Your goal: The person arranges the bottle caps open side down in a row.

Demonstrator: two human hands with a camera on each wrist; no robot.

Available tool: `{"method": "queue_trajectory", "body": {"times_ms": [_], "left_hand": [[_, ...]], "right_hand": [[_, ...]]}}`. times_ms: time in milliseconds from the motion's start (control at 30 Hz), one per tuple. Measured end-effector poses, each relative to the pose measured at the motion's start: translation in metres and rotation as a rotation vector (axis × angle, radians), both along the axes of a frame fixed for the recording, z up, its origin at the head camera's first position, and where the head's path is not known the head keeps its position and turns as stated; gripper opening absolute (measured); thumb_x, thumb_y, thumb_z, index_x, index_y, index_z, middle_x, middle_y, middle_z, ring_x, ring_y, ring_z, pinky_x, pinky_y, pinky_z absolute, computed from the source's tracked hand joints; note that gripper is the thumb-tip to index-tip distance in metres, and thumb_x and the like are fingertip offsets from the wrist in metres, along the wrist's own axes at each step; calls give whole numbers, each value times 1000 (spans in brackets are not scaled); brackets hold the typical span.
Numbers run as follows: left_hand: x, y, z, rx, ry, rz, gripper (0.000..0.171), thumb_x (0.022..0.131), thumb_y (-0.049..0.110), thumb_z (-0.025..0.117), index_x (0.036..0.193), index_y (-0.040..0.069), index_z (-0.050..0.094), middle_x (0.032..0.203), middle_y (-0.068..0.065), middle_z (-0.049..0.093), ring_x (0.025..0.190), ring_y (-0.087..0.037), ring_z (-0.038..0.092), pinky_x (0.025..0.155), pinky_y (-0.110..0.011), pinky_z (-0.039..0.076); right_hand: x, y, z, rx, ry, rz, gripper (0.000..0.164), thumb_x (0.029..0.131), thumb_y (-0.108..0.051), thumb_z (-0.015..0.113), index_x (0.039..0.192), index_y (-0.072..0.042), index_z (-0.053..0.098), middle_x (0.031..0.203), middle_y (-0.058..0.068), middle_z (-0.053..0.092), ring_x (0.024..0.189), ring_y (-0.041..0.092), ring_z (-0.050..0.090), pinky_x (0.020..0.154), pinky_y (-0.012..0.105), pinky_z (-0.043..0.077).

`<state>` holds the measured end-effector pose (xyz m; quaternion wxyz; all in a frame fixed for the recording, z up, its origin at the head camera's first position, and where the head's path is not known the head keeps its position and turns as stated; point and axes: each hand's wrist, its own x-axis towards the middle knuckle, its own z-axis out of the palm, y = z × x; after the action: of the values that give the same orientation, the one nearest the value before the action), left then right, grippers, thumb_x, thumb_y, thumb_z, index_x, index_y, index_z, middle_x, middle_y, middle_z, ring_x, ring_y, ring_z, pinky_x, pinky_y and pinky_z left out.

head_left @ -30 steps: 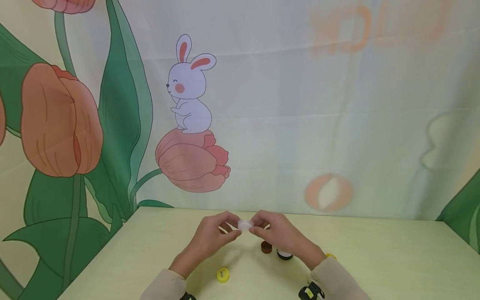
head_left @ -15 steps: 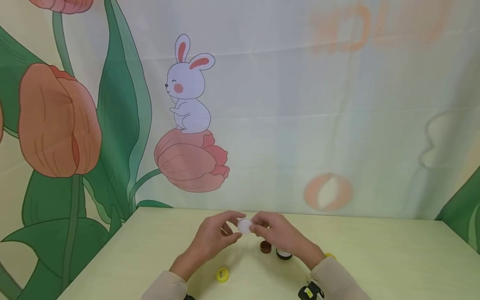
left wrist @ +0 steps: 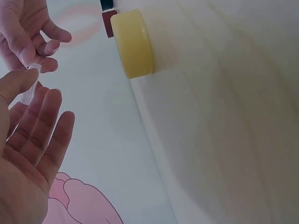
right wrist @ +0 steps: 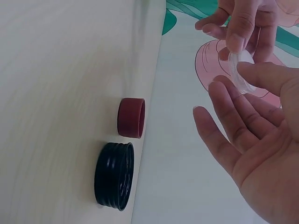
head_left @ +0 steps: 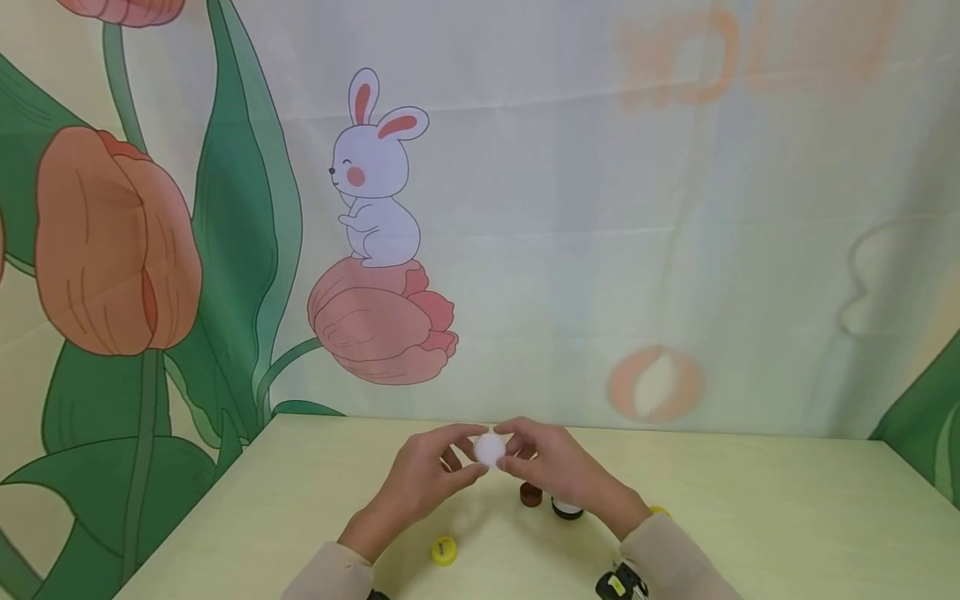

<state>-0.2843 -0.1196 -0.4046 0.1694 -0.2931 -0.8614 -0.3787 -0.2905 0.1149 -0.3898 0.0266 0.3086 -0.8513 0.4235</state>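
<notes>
A small round white bottle cap (head_left: 490,450), translucent with a ridged side in the right wrist view, is held up above the table between both hands. My left hand (head_left: 426,471) pinches its left edge between thumb and fingers. From the other side my right hand (head_left: 553,462) pinches the opposite edge. In the left wrist view the cap (left wrist: 30,88) is seen edge-on under the thumb, and the remaining fingers of both hands spread loosely away from it.
On the pale table (head_left: 300,500) lie a yellow cap (head_left: 444,550), a dark red cap (head_left: 531,494) and a black-rimmed lid (head_left: 567,508). Another yellow piece (head_left: 659,511) is partly hidden behind the right forearm. A printed curtain (head_left: 525,250) hangs behind.
The white cap has turned from tilted to showing its round face toward the head camera. The right fingers have shifted up its edge; the things on the table stay put.
</notes>
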Motion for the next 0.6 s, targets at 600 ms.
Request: {"method": "queue_trajectory", "body": {"times_ms": [600], "left_hand": [[-1, -2, -2, 7, -18, -29, 33, 93, 18, 85, 124, 13, 76, 103, 4, 76, 78, -9, 70, 70, -27, 58]], "right_hand": [[1, 2, 1, 1, 24, -16, 27, 98, -19, 79, 123, -12, 71, 96, -5, 72, 88, 15, 66, 78, 35, 55]]}}
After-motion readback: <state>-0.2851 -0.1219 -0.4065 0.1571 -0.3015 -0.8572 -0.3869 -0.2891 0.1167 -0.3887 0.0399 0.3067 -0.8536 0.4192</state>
